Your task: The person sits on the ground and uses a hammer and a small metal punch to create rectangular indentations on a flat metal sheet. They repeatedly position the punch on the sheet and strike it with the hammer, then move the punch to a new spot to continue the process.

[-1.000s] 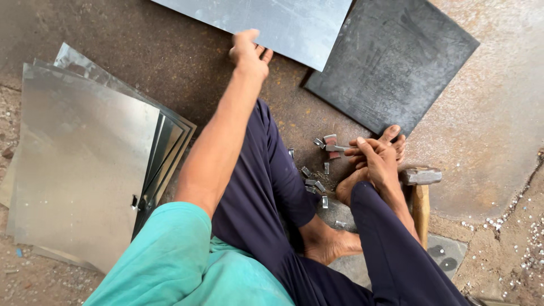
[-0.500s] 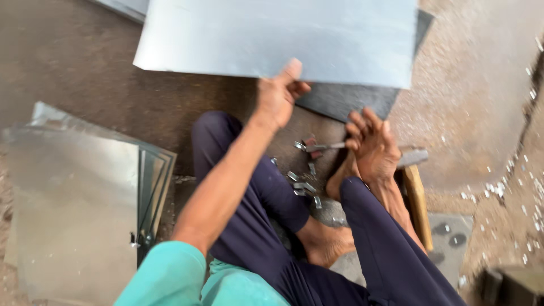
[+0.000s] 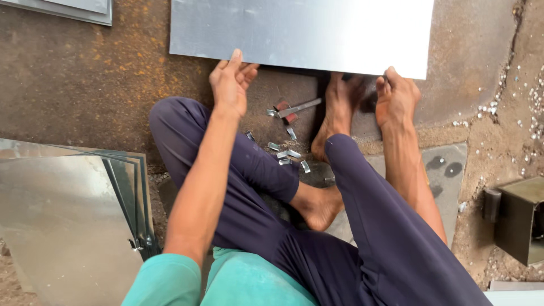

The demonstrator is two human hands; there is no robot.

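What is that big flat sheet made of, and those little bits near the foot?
The sheet looks like thin metal, smooth and dull silver: it shines softly. Both hands, left and right, grip its near edge. The little clips also look like shiny bent metal.

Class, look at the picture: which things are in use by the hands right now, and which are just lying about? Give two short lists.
In use:
metal sheet, gripped at its near edge
left hand
right hand

Lying about:
small clips on the ground between the legs
red-handled tool
stacked sheets on the left
green box on the right
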